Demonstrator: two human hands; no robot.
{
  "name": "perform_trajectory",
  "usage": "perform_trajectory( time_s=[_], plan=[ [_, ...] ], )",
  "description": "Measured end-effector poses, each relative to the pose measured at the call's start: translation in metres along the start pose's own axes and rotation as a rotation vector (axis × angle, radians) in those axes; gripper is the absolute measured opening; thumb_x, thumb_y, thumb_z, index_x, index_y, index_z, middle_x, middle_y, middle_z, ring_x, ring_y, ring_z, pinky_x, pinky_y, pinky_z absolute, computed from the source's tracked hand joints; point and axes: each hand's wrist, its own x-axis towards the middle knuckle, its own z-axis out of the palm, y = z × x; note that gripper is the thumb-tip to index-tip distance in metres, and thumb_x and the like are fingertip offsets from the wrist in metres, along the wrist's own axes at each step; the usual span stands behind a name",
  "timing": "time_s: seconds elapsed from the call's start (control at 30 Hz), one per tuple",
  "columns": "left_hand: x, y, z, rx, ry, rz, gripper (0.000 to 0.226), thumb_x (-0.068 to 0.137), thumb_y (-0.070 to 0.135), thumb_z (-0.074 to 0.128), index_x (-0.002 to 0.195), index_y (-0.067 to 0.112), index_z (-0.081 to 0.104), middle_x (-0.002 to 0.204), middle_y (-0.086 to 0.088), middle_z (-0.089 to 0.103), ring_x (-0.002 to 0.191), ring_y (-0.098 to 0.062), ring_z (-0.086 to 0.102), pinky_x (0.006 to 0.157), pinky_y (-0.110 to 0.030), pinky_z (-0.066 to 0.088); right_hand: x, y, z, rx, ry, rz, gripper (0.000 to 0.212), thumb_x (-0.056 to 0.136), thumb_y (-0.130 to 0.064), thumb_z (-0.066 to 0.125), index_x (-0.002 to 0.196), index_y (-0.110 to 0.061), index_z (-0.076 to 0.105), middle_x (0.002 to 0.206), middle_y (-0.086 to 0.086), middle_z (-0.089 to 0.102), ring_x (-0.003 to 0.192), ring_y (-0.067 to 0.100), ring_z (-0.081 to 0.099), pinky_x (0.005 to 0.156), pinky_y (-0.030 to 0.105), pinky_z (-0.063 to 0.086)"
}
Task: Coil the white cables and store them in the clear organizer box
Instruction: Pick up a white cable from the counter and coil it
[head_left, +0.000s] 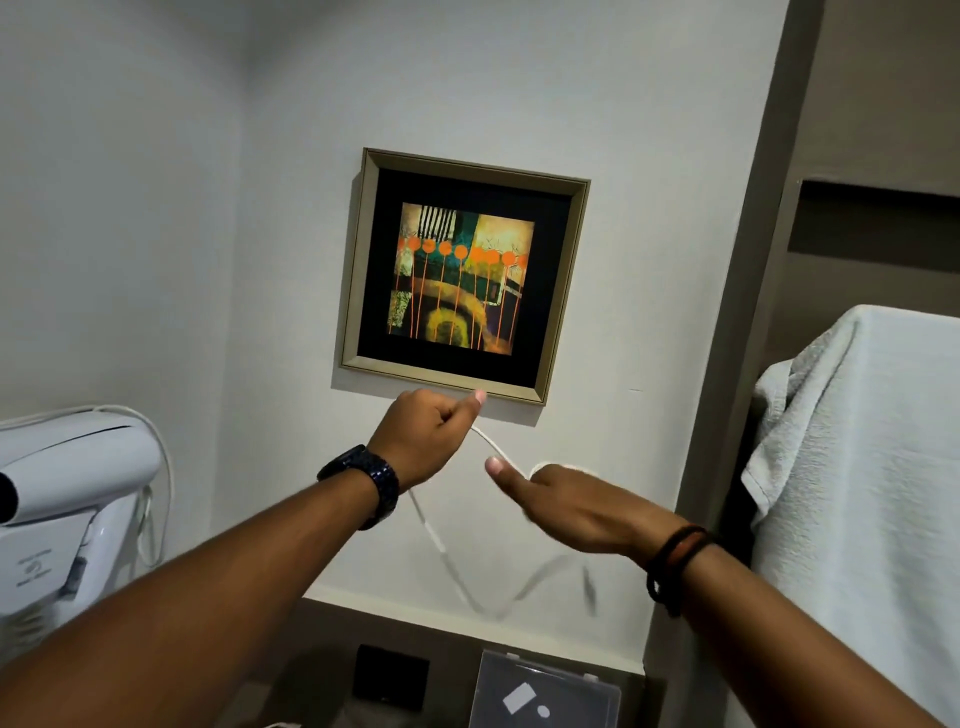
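Two hands below the framed picture (462, 270): left hand (421, 431) clenches the white cord (434, 535); right hand (571, 506) touches it, grip unclear

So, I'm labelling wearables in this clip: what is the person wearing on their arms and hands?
The left hand has a dark, glossy link-band watch on its wrist. The right hand has cord bracelets, black and reddish-brown, on its wrist. Both forearms are bare, with no sleeves in view.
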Motion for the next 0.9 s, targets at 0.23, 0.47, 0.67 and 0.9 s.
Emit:
perform_trajectory(
  time_s=[0.23,0.47,0.67,0.9],
  plan=[
    [-0.019,0.004,0.02,-0.247,-0.192,-0.186,0.06,0.095,0.033,0.039,0.038,0.017,0.044,0.037,0.004,0.041,0.037,-0.014,0.035,0.046,-0.026,0.029,-0.022,-0.035,-0.008,1.228,-0.258,-0.489,0.036,0.095,-0.035,0.039,0.067,-0.013,0.042,0.047,-0.009,0.037,0.04,0.008,0.032,0.061,0.032,0.038],
    [-0.029,0.012,0.025,-0.14,-0.266,-0.189,0.063,0.088,0.051,0.043,0.037,0.016,0.034,0.036,0.009,0.029,0.036,-0.01,0.023,0.044,-0.021,0.027,-0.002,-0.011,-0.04,0.861,1.092,-0.376,0.013,0.1,-0.015,0.041,0.09,-0.014,0.049,0.073,-0.001,0.049,0.061,0.005,0.046,0.055,0.013,0.038],
    [-0.013,0.003,0.007,-0.004,-0.031,-0.069,0.065,0.09,0.046,0.045,0.044,0.0,0.043,0.044,-0.011,0.039,0.042,-0.02,0.033,0.049,-0.034,0.031,-0.013,0.026,-0.017,-0.043,0.091,0.057,0.079,0.077,-0.082,0.011,0.053,-0.014,0.044,0.054,0.006,0.048,0.049,0.02,0.046,0.057,0.033,0.039],
    [-0.023,-0.005,0.024,-0.146,-0.122,-0.199,0.064,0.093,0.044,0.039,0.034,0.019,0.034,0.032,0.007,0.032,0.037,-0.011,0.025,0.048,-0.026,0.024,-0.038,-0.018,-0.027,1.283,-0.192,-0.613,0.036,0.09,-0.041,0.048,0.075,-0.007,0.049,0.052,-0.01,0.05,0.047,0.008,0.044,0.05,0.024,0.036]
  ],
)
